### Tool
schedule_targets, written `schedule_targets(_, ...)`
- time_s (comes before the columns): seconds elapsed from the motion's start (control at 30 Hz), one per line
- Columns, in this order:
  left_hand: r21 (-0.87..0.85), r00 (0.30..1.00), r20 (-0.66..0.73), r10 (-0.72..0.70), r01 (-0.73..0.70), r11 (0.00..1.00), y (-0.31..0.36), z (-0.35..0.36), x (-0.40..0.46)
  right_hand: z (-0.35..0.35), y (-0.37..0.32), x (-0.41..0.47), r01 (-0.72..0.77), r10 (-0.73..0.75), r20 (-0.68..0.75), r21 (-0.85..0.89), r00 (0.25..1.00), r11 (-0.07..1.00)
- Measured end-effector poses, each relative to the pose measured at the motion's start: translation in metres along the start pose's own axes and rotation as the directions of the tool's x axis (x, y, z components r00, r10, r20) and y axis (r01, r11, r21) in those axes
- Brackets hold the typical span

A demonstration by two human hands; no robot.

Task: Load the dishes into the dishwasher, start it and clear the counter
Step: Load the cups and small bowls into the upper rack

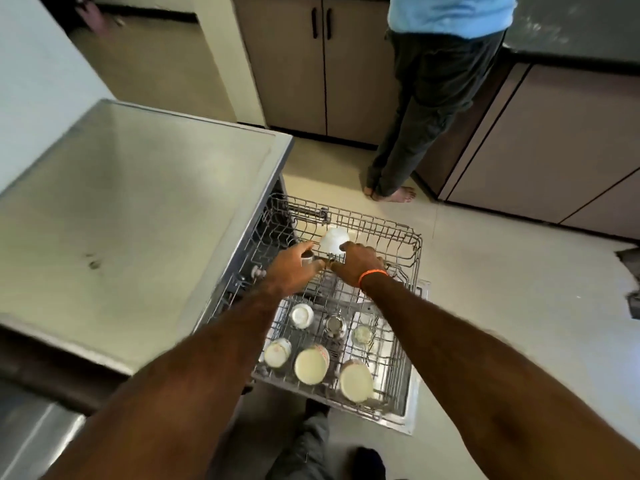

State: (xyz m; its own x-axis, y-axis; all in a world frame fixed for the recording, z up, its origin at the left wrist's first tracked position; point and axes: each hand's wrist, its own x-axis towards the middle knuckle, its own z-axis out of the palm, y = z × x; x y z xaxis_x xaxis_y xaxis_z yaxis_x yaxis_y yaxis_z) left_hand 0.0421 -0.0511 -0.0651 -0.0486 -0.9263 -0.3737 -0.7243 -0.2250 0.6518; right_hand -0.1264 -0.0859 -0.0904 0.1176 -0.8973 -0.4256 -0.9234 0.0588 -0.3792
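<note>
White bowl [333, 239] sits upside down at the far end of the pulled-out dishwasher rack [414, 241], mouth down presumably so it drains and spray gets inside. Right hand [360, 263] is just beside it, fingers curled down onto the wires/bowl edge; looks like it's seating or steadying the bowl btwn the tines, exact contact blurred. Left hand [294, 268] is next to it, fingers curled around a small steel cup [307, 258], prob being set in the slot just left of the bowl. Both arms stretched fwd bc the free slots are at the far end; near end is already filled w/ inverted pieces: steel tumbler [301, 315], another steel piece [334, 326], small glass [362, 334], jar [277, 352], two cream mugs [311, 364] [356, 381]. Rack hangs over the open door [412, 415]. Counter [131, 216] to the left is bare steel w/ a small smudge. Another person [433, 98] stands by the cabinets [322, 64], well apart. Loading step, not near done imo: start + counter clearing remain.
</note>
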Motion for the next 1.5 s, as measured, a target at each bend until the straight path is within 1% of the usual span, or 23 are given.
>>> schedule_targets(0.1,-0.005,0.998,-0.068,0.005,-0.005,1.0,0.005,0.0,-0.062,-0.011,-0.007,-0.049,0.061,-0.062,-0.014,-0.034,0.998,0.998)
schedule_targets(0.23,-0.018,0.986,-0.161,-0.044,0.042,0.999,0.01,0.001,-0.139,-0.019,-0.015,-0.106,0.155,-0.156,-0.009,-0.073,0.988,0.985)
schedule_targets(0.43,0.03,0.954,-0.266,-0.135,0.148,0.989,-0.005,0.0,-0.24,-0.017,-0.038,-0.174,0.34,-0.334,0.073,-0.091,0.94,0.936)
schedule_targets(0.5,0.046,0.936,-0.31,-0.168,0.191,0.981,-0.016,0.001,-0.267,-0.01,-0.045,-0.189,0.378,-0.369,0.098,-0.098,0.924,0.921)
schedule_targets(0.57,0.011,0.927,-0.314,-0.204,0.218,0.976,-0.024,0.003,-0.288,-0.004,-0.051,-0.202,0.404,-0.392,0.112,-0.113,0.913,0.908)
schedule_targets(0.67,-0.093,0.914,-0.306,-0.267,0.25,0.964,-0.036,0.003,-0.316,0.005,-0.06,-0.225,0.475,-0.46,0.126,-0.16,0.879,0.865)
schedule_targets(0.77,-0.126,0.904,-0.309,-0.296,0.27,0.955,-0.042,0.009,-0.334,0.013,-0.06,-0.235,0.509,-0.493,0.129,-0.193,0.861,0.839)
schedule_targets(0.97,-0.145,0.86,-0.33,-0.389,0.361,0.921,-0.057,0.043,-0.395,0.046,-0.055,-0.276,0.57,-0.531,0.209,-0.265,0.822,0.778)
schedule_targets(1.07,-0.118,0.828,-0.342,-0.445,0.432,0.894,-0.059,0.058,-0.416,0.058,-0.047,-0.286,0.612,-0.559,0.25,-0.289,0.791,0.736)
schedule_targets(1.17,-0.102,0.801,-0.368,-0.471,0.469,0.877,-0.061,0.073,-0.43,0.062,-0.041,-0.291,0.68,-0.607,0.306,-0.325,0.733,0.658)
schedule_targets(1.3,-0.139,0.749,-0.387,-0.537,0.529,0.837,-0.054,0.094,-0.436,0.061,-0.036,-0.283,0.759,-0.664,0.369,-0.362,0.65,0.542)
schedule_targets(1.4,-0.194,0.693,-0.4,-0.599,0.575,0.795,-0.041,0.114,-0.435,0.056,-0.027,-0.271,0.811,-0.699,0.416,-0.353,0.582,0.466)
schedule_targets(1.5,-0.266,0.627,-0.411,-0.662,0.612,0.744,-0.023,0.143,-0.426,0.043,-0.014,-0.258,0.862,-0.731,0.465,-0.349,0.499,0.367)
